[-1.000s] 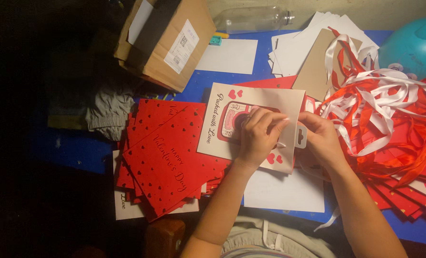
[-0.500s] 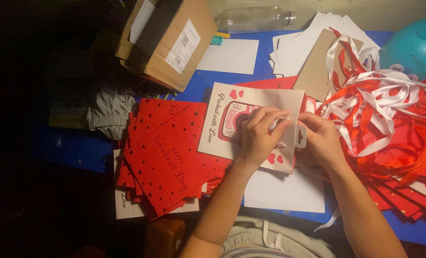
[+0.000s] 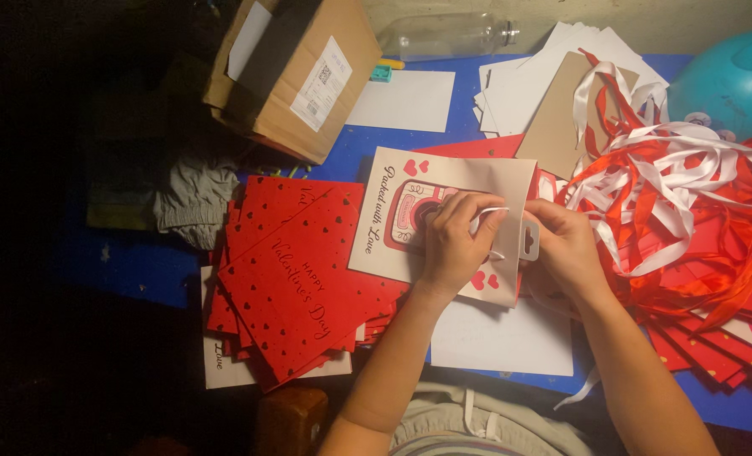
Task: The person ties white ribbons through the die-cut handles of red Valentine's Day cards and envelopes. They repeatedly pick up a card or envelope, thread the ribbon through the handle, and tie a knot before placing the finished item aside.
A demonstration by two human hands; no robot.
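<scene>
Seen from above, a person's two bare hands work at a blue bench (image 3: 410, 139) crowded with paper goods. The left hand (image 3: 454, 245) lies curled on a cream paper bag (image 3: 469, 181) printed with a pink camera and small red hearts, its fingers (image 3: 477, 215) pressed together and pinching a thin white ribbon (image 3: 496, 210) near the bag's top edge. The right hand (image 3: 567, 245) is just beside it at the same edge, next to the bag's handle slot; its fingers are bent inward, but whether they pinch the ribbon cannot be told. The bag lies flat in the middle of the bench, partly over a white sheet (image 3: 501, 338) nearest the person. To the left sits a fanned stack of red bags (image 3: 296, 283) dotted with dark hearts. To the right is a loose tangle of red and white ribbons (image 3: 688, 211). At the far side stand a brown cardboard box (image 3: 296, 72), a clear plastic bottle (image 3: 443, 35) on its side, a spread of white cards (image 3: 519, 84), and a teal round object (image 3: 730, 76) at the corner. A grey cloth (image 3: 192, 203) lies crumpled at the bench's dim left end
</scene>
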